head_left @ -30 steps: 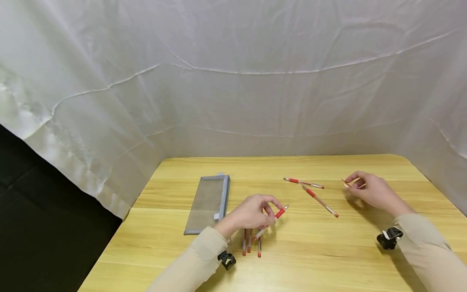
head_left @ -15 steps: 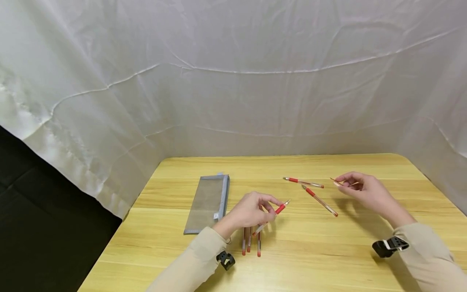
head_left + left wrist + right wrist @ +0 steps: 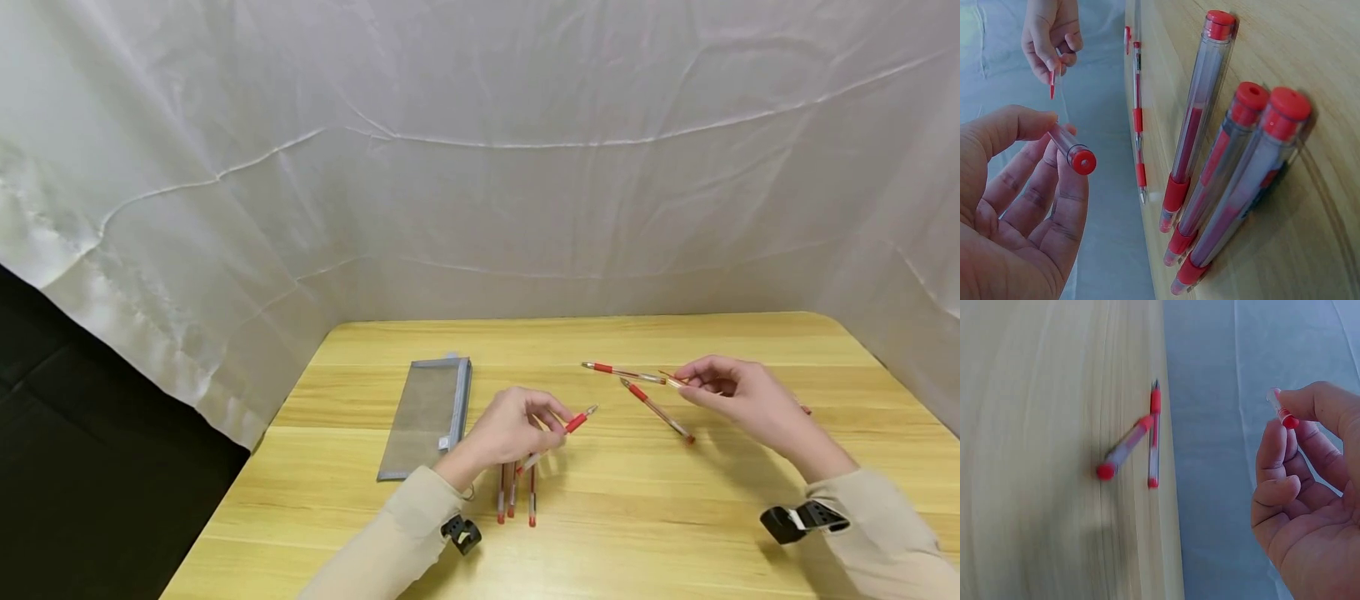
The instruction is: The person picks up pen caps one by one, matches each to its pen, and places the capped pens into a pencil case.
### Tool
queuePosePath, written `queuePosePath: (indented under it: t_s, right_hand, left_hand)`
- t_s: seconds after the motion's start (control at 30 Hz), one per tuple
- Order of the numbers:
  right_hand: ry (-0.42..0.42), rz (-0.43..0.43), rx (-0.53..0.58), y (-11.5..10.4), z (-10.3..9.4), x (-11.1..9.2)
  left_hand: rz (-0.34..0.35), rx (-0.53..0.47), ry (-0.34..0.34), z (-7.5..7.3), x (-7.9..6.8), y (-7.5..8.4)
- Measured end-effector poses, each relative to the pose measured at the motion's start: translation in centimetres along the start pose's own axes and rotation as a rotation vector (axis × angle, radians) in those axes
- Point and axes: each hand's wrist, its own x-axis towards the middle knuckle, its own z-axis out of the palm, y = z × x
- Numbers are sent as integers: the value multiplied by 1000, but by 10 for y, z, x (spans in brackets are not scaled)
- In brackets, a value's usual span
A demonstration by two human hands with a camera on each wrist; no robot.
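Note:
In the head view my left hand [image 3: 517,429] pinches an uncapped red gel pen [image 3: 577,422] between thumb and fingers, its metal tip pointing up and away to the right. The left wrist view shows the pen's red end plug [image 3: 1084,162] facing the camera. My right hand [image 3: 738,400], held above the table on the right, pinches a small clear pen cap [image 3: 1282,409] with a red end and clip. Beneath the left hand lie several capless red gel pens [image 3: 1188,125] side by side. Two more red gel pens [image 3: 657,410] lie between the hands.
A grey mesh zip pouch [image 3: 423,421] lies left of the left hand on the wooden table [image 3: 622,533]. A small red end [image 3: 806,409] shows behind the right wrist. A pale curtain [image 3: 525,217] hangs along the back and sides.
My right hand has moved left with the pen cap, toward the left hand, uncovering the red end behind its wrist. The left hand with the gel pen has shifted only slightly, a little upward.

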Motion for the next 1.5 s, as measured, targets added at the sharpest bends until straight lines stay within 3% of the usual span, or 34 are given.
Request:
queuePosePath:
  t_s: [0.57, 0.93, 1.33, 1.5]
  right_hand:
    - [-34, -7, 107, -25, 17, -5]
    - [-96, -32, 179, -29, 26, -6]
    - [-119, -29, 224, -36, 32, -6]
    - [-125, -88, 241, -37, 36, -4]
  left_hand:
    - [36, 31, 74, -1, 0, 3]
    - [37, 19, 65, 5, 2, 7]
    - [89, 29, 57, 11, 5, 10]
    - [92, 22, 51, 13, 6, 11]
